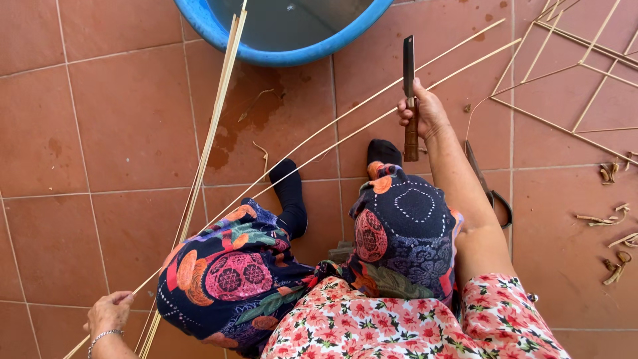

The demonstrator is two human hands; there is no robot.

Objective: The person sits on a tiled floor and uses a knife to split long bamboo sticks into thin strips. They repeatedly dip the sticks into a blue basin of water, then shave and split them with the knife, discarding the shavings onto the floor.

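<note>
My right hand (424,112) grips the wooden handle of a dark cleaver-like knife (409,66), blade pointing up and away, pressed against a long thin bamboo strip (345,129). The strip is split into two pale strands that run diagonally from upper right to lower left across my knees. At the lower left, my left hand (108,312), a bracelet on its wrist, pinches the near end of these strands. I sit with patterned trousers and black socks (290,193) on red floor tiles.
A blue tub of water (279,46) stands at the top. A bundle of bamboo strips (212,126) leans from it toward the lower left. More strips (571,73) lie at the upper right, shears (488,189) by my right arm, and shavings (615,226) at right.
</note>
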